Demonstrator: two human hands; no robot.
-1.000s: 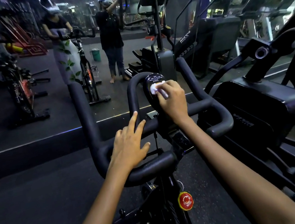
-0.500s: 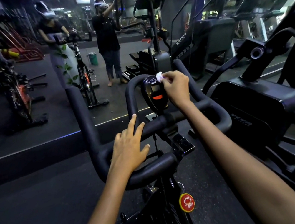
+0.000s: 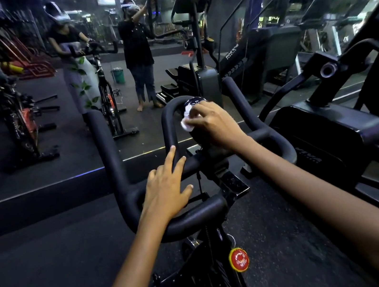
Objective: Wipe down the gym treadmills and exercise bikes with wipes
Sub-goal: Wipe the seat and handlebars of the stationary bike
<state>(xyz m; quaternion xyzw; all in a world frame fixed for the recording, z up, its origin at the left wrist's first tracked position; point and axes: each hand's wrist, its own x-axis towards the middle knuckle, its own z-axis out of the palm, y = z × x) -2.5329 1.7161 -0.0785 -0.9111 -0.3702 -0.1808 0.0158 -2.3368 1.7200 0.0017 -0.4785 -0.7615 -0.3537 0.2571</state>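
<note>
Gym mirror ahead; right hand (image 3: 215, 124) slid wipe (image 3: 186, 123) down console (image 3: 192, 104).

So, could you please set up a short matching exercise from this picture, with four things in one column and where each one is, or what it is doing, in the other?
Things:
1. left hand
2. right hand
3. white wipe
4. red knob

Places or states:
A. low on the bike frame, below the handlebars
B. rests with straight fingers on the handlebars
C. pressed against the small round display
D. grips the wipe at the display

Pairs: 1-B, 2-D, 3-C, 4-A
</note>
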